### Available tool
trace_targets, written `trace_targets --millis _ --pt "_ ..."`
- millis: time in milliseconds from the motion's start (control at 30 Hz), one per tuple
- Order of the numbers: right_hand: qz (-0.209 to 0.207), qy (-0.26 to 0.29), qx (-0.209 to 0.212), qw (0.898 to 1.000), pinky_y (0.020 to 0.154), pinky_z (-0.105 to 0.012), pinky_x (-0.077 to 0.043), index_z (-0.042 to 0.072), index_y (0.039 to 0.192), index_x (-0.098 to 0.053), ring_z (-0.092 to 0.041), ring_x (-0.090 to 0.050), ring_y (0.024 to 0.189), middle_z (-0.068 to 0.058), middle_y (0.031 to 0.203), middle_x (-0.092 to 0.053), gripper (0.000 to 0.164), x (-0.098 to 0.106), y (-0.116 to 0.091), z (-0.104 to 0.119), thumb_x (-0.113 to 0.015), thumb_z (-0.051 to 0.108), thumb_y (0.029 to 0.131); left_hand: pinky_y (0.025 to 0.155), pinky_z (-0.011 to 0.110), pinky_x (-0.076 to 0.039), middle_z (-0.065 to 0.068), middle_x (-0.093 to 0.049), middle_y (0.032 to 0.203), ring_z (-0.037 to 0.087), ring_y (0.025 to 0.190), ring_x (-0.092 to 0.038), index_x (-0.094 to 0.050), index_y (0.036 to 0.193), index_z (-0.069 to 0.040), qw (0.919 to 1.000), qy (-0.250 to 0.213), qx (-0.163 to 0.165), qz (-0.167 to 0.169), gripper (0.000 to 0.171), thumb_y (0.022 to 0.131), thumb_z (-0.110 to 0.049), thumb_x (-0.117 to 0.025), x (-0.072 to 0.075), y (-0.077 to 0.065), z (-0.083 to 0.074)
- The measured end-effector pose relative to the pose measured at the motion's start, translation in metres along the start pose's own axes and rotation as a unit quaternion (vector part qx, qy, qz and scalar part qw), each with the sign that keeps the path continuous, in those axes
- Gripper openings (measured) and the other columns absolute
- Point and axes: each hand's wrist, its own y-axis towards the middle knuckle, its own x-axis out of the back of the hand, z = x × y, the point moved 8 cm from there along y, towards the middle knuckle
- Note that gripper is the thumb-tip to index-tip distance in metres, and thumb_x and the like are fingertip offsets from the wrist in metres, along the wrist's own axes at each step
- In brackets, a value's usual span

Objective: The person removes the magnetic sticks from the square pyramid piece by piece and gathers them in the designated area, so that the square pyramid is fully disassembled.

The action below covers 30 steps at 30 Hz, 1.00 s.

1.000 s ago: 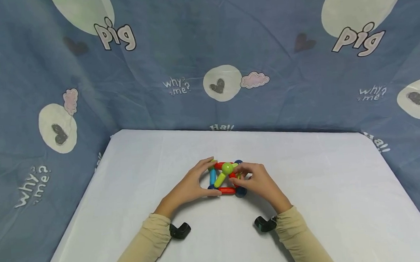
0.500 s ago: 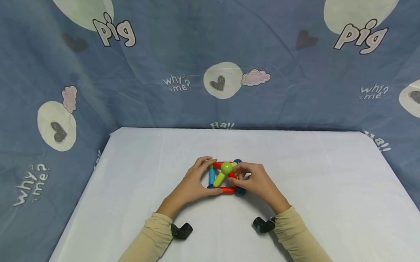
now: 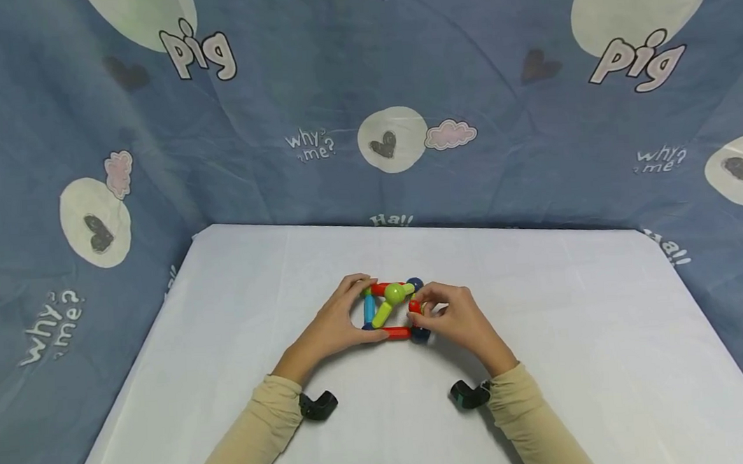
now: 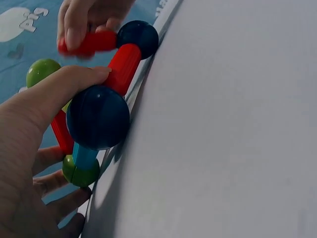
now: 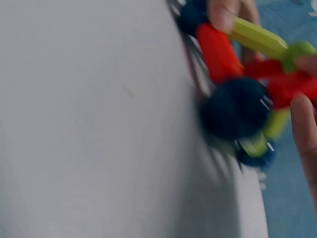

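A toy frame of rods and balls stands on the white table between both hands. My left hand (image 3: 333,324) holds its left side, thumb along the front red rod (image 4: 124,69) by a navy ball (image 4: 98,117), fingers near the rear green ball (image 4: 80,171). Between those balls runs a blue rod (image 3: 369,309). My right hand (image 3: 456,311) pinches another red rod (image 4: 89,43), whose lower end meets the front right navy ball (image 5: 237,109). Its upper end stands apart from the raised lime ball (image 3: 395,294). A lime rod (image 3: 383,314) slopes up to that ball.
The white tabletop (image 3: 381,414) spreads around the frame. Behind and beside it hangs a blue printed cloth (image 3: 263,90). A black wrist camera (image 3: 319,406) juts from the left sleeve, another black camera (image 3: 470,394) from the right.
The upper end of the red rod in my right hand has come away from the raised lime ball and leans to the right. My left hand keeps its hold on the frame.
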Motion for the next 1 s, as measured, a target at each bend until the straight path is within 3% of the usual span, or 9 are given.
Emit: trace_targets --millis 100,400,700,900,1000 --pt "0.011 0.019 -0.014 1.000 0.068 -0.025 -0.056 0.015 0.094 -0.070 -0.009 -0.068 0.077 0.002 0.081 -0.071 0.020 0.009 -0.002 -0.004 -0.085 0.012 0.082 0.117 0.055 -0.042 -0.002 -0.037 0.160 0.026 0.149 -0.043 -0.045 0.155 -0.024 1.0000 -0.004 0.006 -0.005 0.100 0.072 -0.054 -0.091 0.003 0.001 0.004" --pt "0.106 0.054 -0.040 0.992 0.078 -0.031 -0.059 0.016 0.094 -0.068 -0.017 -0.069 0.089 -0.002 0.097 -0.070 0.017 0.011 -0.005 -0.012 -0.080 0.009 0.085 0.118 0.056 -0.040 -0.001 -0.036 0.161 0.027 0.151 -0.040 -0.044 0.156 -0.025 0.9998 -0.021 0.006 0.003 0.099 0.073 -0.053 -0.091 0.003 0.002 0.007" --pt "0.136 0.039 -0.062 0.988 0.088 -0.037 -0.058 0.011 0.095 -0.069 -0.020 -0.069 0.094 -0.007 0.102 -0.073 0.017 0.016 -0.008 -0.020 -0.080 0.008 0.082 0.118 0.057 -0.039 -0.001 -0.035 0.161 0.027 0.151 -0.040 -0.043 0.156 -0.025 0.9998 -0.019 0.010 0.004 0.100 0.073 -0.053 -0.091 0.002 0.004 0.009" --pt "0.152 0.026 -0.091 0.984 0.079 -0.032 -0.057 0.011 0.098 -0.073 -0.019 -0.069 0.084 -0.007 0.099 -0.073 0.020 0.020 -0.011 -0.031 -0.085 0.015 0.082 0.119 0.057 -0.039 0.000 -0.035 0.161 0.027 0.151 -0.040 -0.043 0.157 -0.025 0.9997 -0.021 0.010 0.007 0.101 0.073 -0.054 -0.090 0.002 0.004 0.010" --pt "0.161 0.048 -0.096 0.981 0.075 -0.028 -0.058 0.007 0.103 -0.074 -0.018 -0.070 0.079 -0.009 0.097 -0.073 0.022 0.021 -0.012 -0.037 -0.084 0.013 0.084 0.119 0.057 -0.038 0.000 -0.035 0.162 0.028 0.152 -0.039 -0.043 0.157 -0.024 0.9997 -0.021 0.009 0.009 0.100 0.073 -0.054 -0.090 0.002 0.004 0.010"
